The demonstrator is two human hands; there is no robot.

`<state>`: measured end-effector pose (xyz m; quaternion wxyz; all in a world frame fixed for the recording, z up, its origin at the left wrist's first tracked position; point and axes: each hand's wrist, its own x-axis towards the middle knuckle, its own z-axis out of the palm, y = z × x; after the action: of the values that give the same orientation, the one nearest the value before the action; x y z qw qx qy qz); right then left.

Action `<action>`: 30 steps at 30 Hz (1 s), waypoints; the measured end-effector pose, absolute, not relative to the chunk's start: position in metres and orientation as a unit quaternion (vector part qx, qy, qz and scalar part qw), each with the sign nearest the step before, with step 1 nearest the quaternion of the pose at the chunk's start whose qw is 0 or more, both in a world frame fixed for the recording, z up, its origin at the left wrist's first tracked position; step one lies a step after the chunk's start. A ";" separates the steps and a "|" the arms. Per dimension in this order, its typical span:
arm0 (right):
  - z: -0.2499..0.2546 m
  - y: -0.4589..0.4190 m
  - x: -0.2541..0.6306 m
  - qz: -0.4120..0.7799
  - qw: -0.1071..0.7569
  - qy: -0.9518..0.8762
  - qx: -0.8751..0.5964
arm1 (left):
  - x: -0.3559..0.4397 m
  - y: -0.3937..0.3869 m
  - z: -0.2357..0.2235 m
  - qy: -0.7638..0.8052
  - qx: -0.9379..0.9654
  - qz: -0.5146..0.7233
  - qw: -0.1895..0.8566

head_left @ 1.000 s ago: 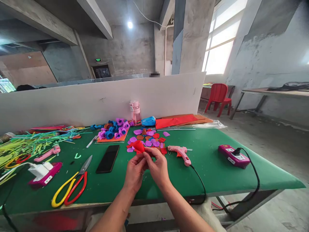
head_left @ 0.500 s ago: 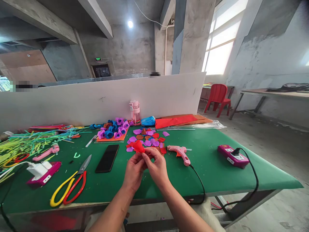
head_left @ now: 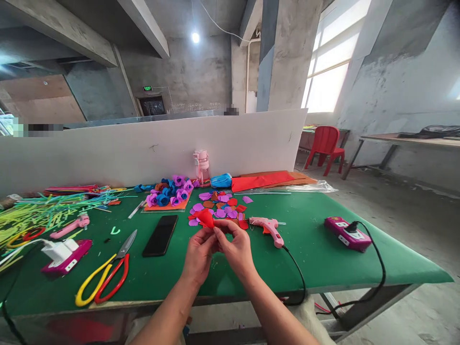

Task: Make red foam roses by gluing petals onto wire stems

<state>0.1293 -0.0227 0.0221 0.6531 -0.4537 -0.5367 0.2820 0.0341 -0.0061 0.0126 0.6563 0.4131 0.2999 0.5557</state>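
Note:
Pinched in the fingers of both hands is a red craft flower (head_left: 204, 218), its wide petal end pointing up and left. My left hand (head_left: 198, 255) is closed around its lower end. Thumb and forefinger of my right hand (head_left: 235, 245) press at the same base, touching the left fingertips. What lies between the fingertips is hidden. Just beyond the hands, purple, red and brown cut petals (head_left: 220, 212) are scattered. To the right lies a pink glue gun (head_left: 266, 227) on its side, its cord running off the front edge.
On the green table (head_left: 323, 258) lie scissors (head_left: 118, 261), a black phone (head_left: 160, 235) and finished purple and blue flowers (head_left: 168, 192). Coloured stems (head_left: 46, 211) pile at left. Power blocks sit left and right (head_left: 348, 234). A white partition (head_left: 151, 151) stands behind, with red sheets (head_left: 262, 180) before it.
Both hands stay together on the red flower, with only slight finger movement. The view shifts a little; the things on the table stay where they were.

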 end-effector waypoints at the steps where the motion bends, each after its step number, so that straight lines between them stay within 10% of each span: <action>1: 0.023 -0.023 0.130 0.282 0.651 -0.537 -0.456 | 0.034 -0.006 0.013 0.302 0.410 0.557 0.656; 19: 0.020 -0.022 0.133 0.246 0.626 -0.540 -0.506 | 0.035 -0.007 0.012 0.305 0.408 0.546 0.665; 30: 0.023 -0.019 0.133 0.460 0.650 -0.445 -0.410 | 0.033 -0.006 0.012 0.283 0.423 0.537 0.672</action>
<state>0.1331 -0.0189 0.0234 0.6500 -0.4101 -0.4448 0.4598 0.0328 -0.0065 0.0117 0.6725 0.4232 0.2826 0.5374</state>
